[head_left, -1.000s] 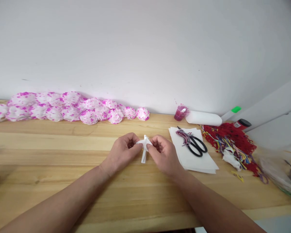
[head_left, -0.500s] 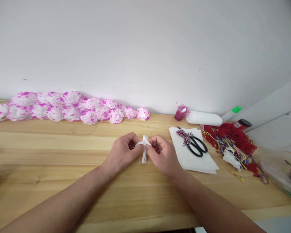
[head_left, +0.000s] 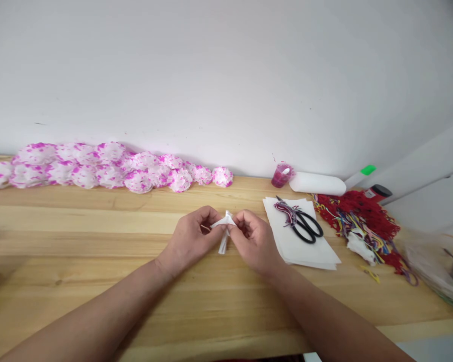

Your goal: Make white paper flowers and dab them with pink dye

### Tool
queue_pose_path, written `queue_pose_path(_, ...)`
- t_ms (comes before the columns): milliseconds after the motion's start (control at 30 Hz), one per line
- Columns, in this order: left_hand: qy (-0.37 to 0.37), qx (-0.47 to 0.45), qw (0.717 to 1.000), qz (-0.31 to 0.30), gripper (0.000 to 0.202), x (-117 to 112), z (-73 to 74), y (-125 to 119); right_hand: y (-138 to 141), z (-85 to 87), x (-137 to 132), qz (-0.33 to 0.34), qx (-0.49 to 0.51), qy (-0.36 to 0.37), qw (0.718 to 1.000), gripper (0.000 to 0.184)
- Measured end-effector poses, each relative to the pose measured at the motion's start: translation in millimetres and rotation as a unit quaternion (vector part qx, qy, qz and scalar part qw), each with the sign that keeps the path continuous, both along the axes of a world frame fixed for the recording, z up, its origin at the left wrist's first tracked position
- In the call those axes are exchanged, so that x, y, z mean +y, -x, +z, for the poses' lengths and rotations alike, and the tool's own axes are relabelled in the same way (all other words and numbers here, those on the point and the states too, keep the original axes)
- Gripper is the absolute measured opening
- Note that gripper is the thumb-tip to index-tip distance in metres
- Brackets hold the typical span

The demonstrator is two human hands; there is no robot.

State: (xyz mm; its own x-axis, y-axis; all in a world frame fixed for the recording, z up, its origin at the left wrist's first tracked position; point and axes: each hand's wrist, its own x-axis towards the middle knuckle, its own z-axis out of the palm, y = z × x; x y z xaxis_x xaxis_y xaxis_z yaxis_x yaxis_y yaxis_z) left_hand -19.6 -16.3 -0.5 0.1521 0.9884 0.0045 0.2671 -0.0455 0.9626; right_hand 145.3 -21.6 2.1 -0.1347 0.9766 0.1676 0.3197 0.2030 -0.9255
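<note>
Over the middle of the wooden table [head_left: 136, 306], a narrow folded strip of white paper [head_left: 223, 245] is held between my two hands. Thumb and fingers of my left hand [head_left: 196, 231] pinch a white piece at its middle from the left. From the other side my right hand [head_left: 251, 239] pinches it as well, its thumb close to the left one. The strip's ends stick out above and below the fingers, the lower one slanting to the left. My fingertips hide how the middle is folded or tied.
Pink-spotted white paper pompoms [head_left: 111, 176] line the wall at left. To the right lie white sheets [head_left: 317, 254] under black-handled scissors [head_left: 305, 226] with thread bits. Beyond are a cup of pink liquid [head_left: 281, 176], a white roll [head_left: 317, 184] and a pile of coloured yarn [head_left: 366, 216].
The paper strip has tilted slightly, its top to the right and its lower end to the left. My thumbs have come a little closer together; both hands keep their pinch.
</note>
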Motion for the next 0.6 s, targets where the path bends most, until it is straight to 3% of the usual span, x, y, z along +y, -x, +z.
queue_pose_path(433, 0.004, 0.018, 1.0, 0.009, 0.022, 0.8, -3.3, 1.7, 0.8, -1.4, 0.8, -0.008, -0.009, 0.006, 1.0, 0.01)
queue_pose_path(600, 0.042, -0.032, 0.999, -0.001, 0.025, 2.7, -3.0, 2.9, -0.5, -1.9, 2.5, -0.003, 0.031, 0.021, 0.999, 0.017)
